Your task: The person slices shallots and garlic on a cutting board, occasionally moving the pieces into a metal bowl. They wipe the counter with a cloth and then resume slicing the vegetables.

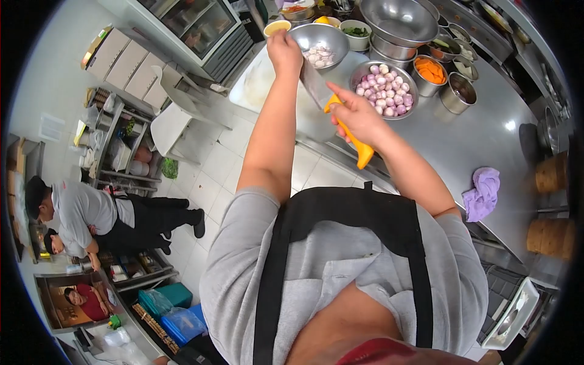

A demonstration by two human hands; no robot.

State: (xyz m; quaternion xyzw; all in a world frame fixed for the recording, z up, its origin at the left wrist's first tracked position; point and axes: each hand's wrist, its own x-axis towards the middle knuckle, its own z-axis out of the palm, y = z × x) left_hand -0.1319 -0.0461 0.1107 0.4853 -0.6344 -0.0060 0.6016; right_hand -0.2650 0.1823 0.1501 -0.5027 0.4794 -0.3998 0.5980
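Note:
My right hand (362, 121) grips a knife (350, 131) by its yellow handle, index finger stretched along it. The blade points up and left toward my left wrist. My left hand (285, 53) is closed over the far end of the white cutting board (258, 79). Just beyond its fingers is a small bowl (277, 27) with pale yellow contents; whether I hold it is hidden. A metal bowl (334, 38) with peeled white pieces, apparently garlic, sits right of that hand. Near the right hand stands a metal bowl (354, 76) of peeled purple shallots (384, 91).
Steel containers of cut orange vegetable (429, 70) and chopped greens (356, 30) crowd the counter's back. A large metal bowl (398, 21) stands among them. A purple cloth (482, 193) lies on the steel counter (444, 140). Co-workers (91, 213) stand at the left, near a white chair (176, 118).

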